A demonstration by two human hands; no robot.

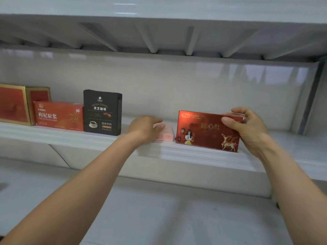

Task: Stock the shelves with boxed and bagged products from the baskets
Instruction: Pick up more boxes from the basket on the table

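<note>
Red box (207, 131) at shelf edge (74, 139), in grip of right hand (247, 126); left hand (145, 129), maybe flat, on pink box (166, 134); room right.

Shop: white metal shelving (177, 154), retail boxes (60, 115) lined up facing front.

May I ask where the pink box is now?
Head view, centre: the pink box sits on the shelf between the black coffee box and the red deer box, partly behind the left hand.
</note>
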